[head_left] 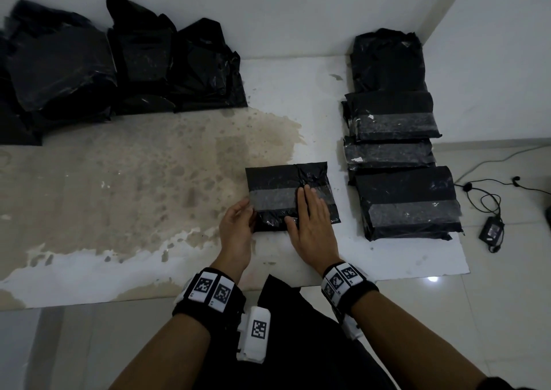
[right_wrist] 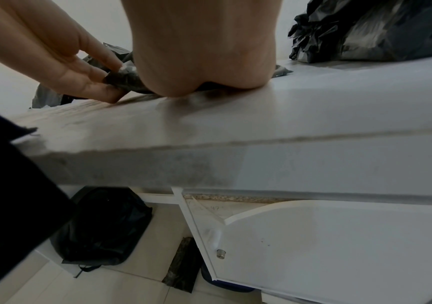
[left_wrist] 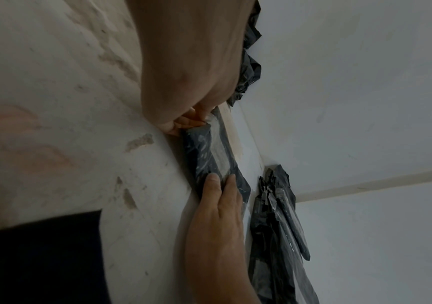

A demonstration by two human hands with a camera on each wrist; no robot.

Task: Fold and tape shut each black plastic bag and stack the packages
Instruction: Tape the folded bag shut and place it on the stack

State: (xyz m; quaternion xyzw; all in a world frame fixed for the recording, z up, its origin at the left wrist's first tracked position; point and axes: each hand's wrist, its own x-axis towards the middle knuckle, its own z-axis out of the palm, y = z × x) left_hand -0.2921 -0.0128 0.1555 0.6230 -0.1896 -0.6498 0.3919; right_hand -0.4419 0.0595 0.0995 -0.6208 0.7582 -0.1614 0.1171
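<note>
**Tape strip pressed down on folded package; stack lies to the right**

Head view: a folded black package (head_left: 290, 197) is seen lying flat on the stained white tabletop (head_left: 119, 186), close to the near edge. A clear tape strip (head_left: 272, 199) is laid across it, running left to right along the package's long axis. The right hand (head_left: 310, 221) is laid flat on the package's right half, fingers straight, nothing grasped. The left hand (head_left: 237, 225) is placed at the package's left edge, fingers curled over the tape end there. The stack of taped packages (head_left: 399, 163) is found just right of the package, so the right hand is judged nearer for the transfer. Unsealed black bags (head_left: 119, 61) are piled at far left.

Left wrist view: the left hand's fingertips (left_wrist: 191, 121) are seen pinching the tape end against the package edge (left_wrist: 209, 152); the right hand's fingers (left_wrist: 218, 197) are pressed on top.

Right wrist view: the heel of the right hand (right_wrist: 204, 67) is seen bearing on the package; its fingers are hidden.
</note>
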